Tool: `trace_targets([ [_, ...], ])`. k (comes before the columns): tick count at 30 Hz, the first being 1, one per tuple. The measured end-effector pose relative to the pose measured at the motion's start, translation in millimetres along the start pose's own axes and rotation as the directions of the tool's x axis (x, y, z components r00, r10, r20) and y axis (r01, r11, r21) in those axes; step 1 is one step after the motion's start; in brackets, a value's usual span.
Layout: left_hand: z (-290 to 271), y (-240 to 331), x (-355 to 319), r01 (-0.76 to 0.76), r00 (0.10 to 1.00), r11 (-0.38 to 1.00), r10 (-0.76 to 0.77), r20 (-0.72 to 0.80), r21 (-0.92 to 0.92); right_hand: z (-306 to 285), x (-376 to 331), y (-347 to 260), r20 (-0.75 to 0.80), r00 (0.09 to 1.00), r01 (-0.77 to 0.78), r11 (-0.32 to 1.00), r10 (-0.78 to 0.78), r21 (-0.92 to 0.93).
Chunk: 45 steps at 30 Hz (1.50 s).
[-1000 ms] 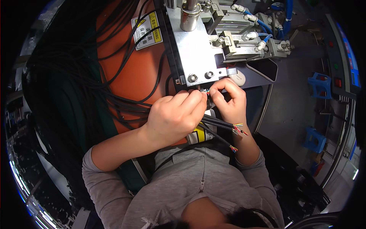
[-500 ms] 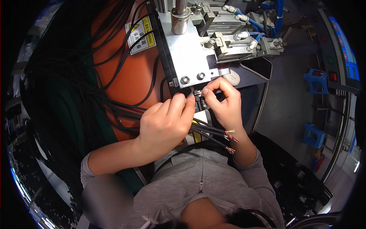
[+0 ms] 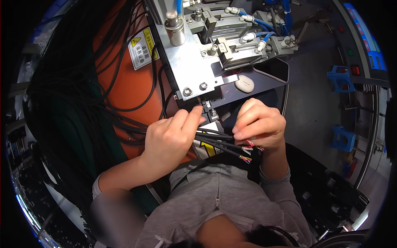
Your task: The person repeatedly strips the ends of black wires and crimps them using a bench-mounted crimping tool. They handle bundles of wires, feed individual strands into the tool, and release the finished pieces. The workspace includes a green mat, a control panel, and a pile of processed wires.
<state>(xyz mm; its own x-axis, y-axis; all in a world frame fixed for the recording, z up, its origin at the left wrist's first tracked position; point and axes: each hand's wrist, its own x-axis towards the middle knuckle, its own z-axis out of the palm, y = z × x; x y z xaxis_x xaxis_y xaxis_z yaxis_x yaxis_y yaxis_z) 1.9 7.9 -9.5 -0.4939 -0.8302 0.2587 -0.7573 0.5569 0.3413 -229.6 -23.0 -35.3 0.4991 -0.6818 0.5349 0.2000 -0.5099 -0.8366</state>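
My left hand (image 3: 169, 138) is closed around a bunch of black cables (image 3: 215, 142), its index finger stretched toward a small black fixture (image 3: 209, 111) under the machine's metal plate (image 3: 192, 62). The cables come out to the right of that hand, and their stripped ends show thin coloured wires (image 3: 245, 158). To the right, my right hand (image 3: 261, 124) has its thumb and fingers pinched at the end of one black cable (image 3: 227, 137). Red and white wires (image 3: 249, 145) show just below these fingers; the exact grip point is partly hidden.
Pneumatic cylinders (image 3: 240, 51) with blue hoses stand on the machine beyond my hands. A white oval case (image 3: 244, 83) and a phone-like slab (image 3: 273, 69) lie on the bench. Many black cables (image 3: 66, 87) drape over the orange surface (image 3: 136, 93) at left. A control panel (image 3: 359, 49) stands at right.
My right hand has left the fixture and come down and to the right, to the cable ends. My left hand has shifted slightly left. The whole view has shifted a little.
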Motion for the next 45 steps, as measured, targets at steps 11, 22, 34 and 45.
trace_targets([
  [11, -8, 1, 4, -0.248, 0.914, 0.968, 0.223, -0.340, -0.033, 33, 14, -1, -0.254, 0.936, -0.252, 0.968, 0.245, 0.004],
  [22, -7, -4, 8, -0.199, 0.929, 0.938, 0.089, -0.359, -0.283, 57, 27, 0, -0.392, 0.896, -0.021, 0.863, -0.208, -0.505],
  [34, -2, -2, 8, -0.159, 0.944, 0.962, 0.082, -0.319, -0.221, 65, 25, -3, -0.542, 0.822, -0.242, 0.969, 0.175, -0.053],
  [45, 3, -4, 5, -0.189, 0.921, 0.982, 0.168, -0.352, -0.027, 62, 33, -7, -0.472, 0.878, -0.251, 0.916, 0.079, -0.314],
])
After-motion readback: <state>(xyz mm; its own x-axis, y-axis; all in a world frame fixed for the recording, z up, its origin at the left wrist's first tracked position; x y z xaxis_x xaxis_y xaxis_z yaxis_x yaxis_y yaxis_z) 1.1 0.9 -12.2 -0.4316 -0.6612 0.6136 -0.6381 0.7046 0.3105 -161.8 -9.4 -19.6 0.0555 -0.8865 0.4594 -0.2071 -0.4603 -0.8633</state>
